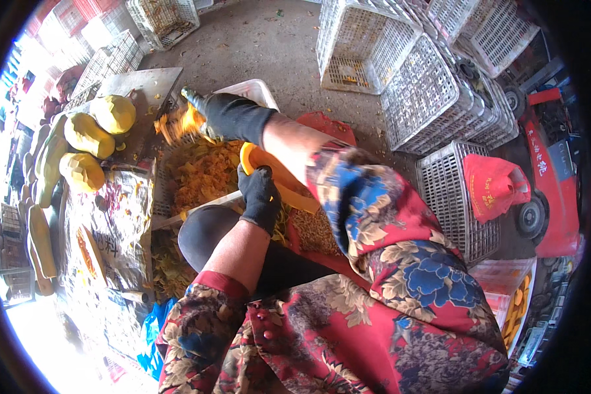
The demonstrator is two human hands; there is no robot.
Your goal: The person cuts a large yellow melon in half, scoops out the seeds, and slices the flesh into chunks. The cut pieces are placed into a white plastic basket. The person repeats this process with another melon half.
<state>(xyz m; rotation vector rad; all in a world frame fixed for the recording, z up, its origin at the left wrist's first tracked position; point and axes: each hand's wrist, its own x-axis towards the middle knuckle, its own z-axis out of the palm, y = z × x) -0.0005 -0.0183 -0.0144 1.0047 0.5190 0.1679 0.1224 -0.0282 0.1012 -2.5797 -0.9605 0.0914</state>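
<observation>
My left hand [259, 197], in a black glove, grips a hollowed orange squash piece [298, 197] by its near side. My right hand [234, 115], gloved too, is above a white plastic crate [248, 91] with stringy orange pulp [181, 123] in its fingers. The pulp is blurred. Below it, the crate holds a heap of orange pulp and yellow peelings [202, 172]. Pale seeds [317, 231] lie in a red mesh bag [330, 128] beside my knee, partly hidden by my right arm and the squash.
Several peeled squashes [88, 135] rest on the left. A cut squash half [92, 253] lies on a printed sack [123, 212]. Stacked white crates [418, 93] stand at right, near a red plastic bag [495, 187] and a red wheeled vehicle [556, 197]. Orange pieces [517, 310] fill another crate.
</observation>
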